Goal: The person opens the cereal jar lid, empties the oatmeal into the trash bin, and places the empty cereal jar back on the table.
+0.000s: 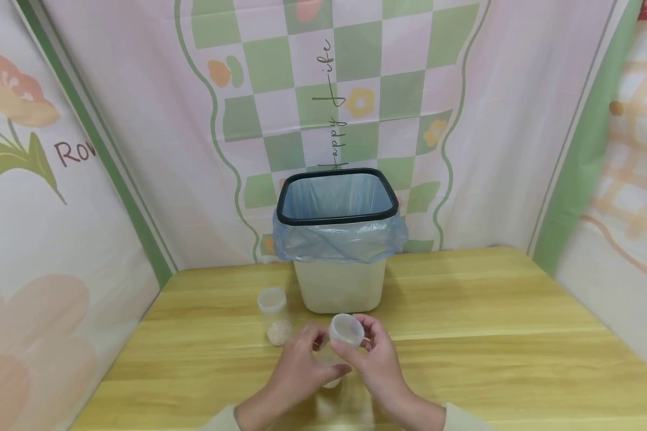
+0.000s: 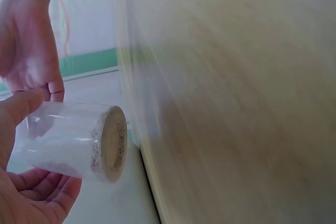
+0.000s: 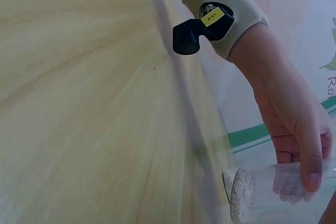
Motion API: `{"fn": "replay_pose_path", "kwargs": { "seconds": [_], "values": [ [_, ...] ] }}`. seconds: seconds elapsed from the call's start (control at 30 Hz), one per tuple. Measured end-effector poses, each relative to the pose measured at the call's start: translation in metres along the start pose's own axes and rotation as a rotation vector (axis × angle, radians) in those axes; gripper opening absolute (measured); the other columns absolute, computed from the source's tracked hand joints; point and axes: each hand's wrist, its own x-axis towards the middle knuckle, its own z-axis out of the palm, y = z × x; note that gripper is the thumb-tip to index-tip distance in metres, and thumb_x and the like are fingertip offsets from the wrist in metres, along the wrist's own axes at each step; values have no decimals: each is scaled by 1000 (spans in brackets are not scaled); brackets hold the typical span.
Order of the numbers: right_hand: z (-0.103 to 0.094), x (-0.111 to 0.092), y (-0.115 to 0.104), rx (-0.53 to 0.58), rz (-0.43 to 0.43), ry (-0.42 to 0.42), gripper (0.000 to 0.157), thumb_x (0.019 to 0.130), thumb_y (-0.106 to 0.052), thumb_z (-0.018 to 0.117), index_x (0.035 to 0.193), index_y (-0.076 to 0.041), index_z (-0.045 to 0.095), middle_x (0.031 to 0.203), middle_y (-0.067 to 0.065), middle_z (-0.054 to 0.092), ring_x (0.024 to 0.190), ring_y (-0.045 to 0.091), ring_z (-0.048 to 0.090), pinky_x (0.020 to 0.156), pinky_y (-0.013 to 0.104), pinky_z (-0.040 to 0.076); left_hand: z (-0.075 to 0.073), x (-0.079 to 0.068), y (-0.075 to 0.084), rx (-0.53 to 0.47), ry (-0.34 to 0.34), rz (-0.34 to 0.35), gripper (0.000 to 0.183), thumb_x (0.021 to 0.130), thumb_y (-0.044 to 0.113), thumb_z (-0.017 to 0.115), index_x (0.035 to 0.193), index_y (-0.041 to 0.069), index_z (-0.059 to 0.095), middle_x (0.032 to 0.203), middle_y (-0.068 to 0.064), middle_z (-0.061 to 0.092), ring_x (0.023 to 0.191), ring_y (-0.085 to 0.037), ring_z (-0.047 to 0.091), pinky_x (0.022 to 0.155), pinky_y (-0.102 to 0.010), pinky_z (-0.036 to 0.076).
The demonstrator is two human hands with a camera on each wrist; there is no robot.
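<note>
Left wrist showed me downward underside (image 2: 114, 145), head couldn't: left hand (image 1: 301, 363), right hand (image 1: 378, 360) gripped clear cylindrical plastic jar (image 2: 68, 140), long axis near-upright.

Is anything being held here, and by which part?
A clear jar: the left hand grips it below the lid, the right hand by the lid.

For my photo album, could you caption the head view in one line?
Left hand grips a clear jar, right hand its top; a lined bin and another jar stand beyond.
</note>
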Motion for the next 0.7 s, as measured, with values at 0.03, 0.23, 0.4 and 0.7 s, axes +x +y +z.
{"fn": "replay_pose_path", "kwargs": {
  "seconds": [0.03,0.23,0.4,0.7],
  "values": [
    [-1,0,0,-1,-6,-15,54,80,-10,79,124,1,50,116,10,58,102,21,53,89,37,41,0,0,0,-4,-7,-5,42,69,38,87,94,17,60,81,9,50,75,-16,52,63,-20,44],
    [-11,5,1,17,-64,-149,53,83,-2,74,129,5,51,120,13,60,106,23,56,91,32,46,-5,0,-3,-117,-103,-95,47,71,40,85,102,13,64,91,5,58,87,-11,56,77,-28,53],
    [-23,12,0,31,-122,-344,54,88,-4,68,135,9,44,125,20,56,112,26,54,94,30,44,-9,0,-4,-217,-169,-148,52,73,38,85,113,12,65,99,7,59,94,-12,58,85,-28,52],
    [-27,11,-1,2,-135,-367,60,88,-5,68,139,6,39,128,19,55,115,32,51,98,45,36,-8,0,-4,-173,-157,-119,53,74,41,83,113,11,64,100,6,60,94,-12,58,85,-32,53]
  ]
}}
